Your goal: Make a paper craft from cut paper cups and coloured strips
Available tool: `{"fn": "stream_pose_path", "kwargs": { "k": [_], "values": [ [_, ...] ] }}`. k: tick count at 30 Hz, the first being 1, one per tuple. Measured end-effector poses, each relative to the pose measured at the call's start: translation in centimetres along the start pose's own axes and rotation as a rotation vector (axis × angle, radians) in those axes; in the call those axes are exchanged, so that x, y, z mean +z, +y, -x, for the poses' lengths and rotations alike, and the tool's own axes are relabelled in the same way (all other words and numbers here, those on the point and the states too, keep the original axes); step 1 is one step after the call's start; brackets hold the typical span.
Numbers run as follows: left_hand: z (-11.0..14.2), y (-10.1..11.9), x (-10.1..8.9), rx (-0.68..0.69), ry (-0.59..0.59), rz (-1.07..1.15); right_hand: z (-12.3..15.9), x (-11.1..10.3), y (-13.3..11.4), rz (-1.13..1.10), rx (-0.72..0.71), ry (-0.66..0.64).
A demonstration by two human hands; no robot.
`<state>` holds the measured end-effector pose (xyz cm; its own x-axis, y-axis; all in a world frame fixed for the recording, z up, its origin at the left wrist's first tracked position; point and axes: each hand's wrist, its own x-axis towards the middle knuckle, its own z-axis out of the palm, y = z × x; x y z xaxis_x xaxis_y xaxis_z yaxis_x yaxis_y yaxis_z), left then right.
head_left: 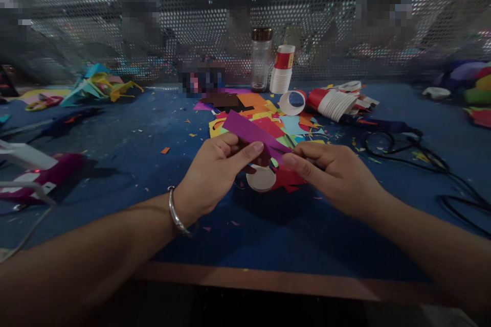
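The strip (245, 129), a piece of purple paper, was held between the two hands, above the scraps (264, 123) on the worktop (130, 135). The left hand (215, 176) pinched it, thumb on top and fingers curled behind. The right hand (337, 173) was closed at the strip's right end, apparently on a slim dark tool (282, 151), its tip against the paper; the fingers hid the rest.

Uneven pulling by the hands could have creased or torn the strip, and a slip of that tip could have nicked the left thumb. A dropped left hand might have knocked the disc (261, 180) just beneath it. The cable (425, 156), beyond the right hand, could have snagged the forearm if it swung outward.
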<state>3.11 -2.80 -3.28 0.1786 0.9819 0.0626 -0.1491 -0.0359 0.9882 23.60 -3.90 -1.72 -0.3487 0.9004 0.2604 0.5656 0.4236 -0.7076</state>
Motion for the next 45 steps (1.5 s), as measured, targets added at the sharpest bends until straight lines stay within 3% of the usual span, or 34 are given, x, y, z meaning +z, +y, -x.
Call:
{"fn": "stream_pose_path", "kwargs": {
  "k": [7, 17, 45],
  "values": [
    [0.02, 0.11, -0.07, 0.002, -0.036, 0.021, -0.15, 0.07, 0.03, -0.027, 0.017, -0.020],
    [0.22, 0.46, 0.35, 0.021, -0.051, -0.117, -0.15, 0.46, 0.01, -0.039, 0.032, -0.002],
    [0.15, 0.07, 0.27, -0.036, -0.090, -0.032, -0.07, 0.64, 0.21, -0.087, 0.036, -0.030]
  ]
}}
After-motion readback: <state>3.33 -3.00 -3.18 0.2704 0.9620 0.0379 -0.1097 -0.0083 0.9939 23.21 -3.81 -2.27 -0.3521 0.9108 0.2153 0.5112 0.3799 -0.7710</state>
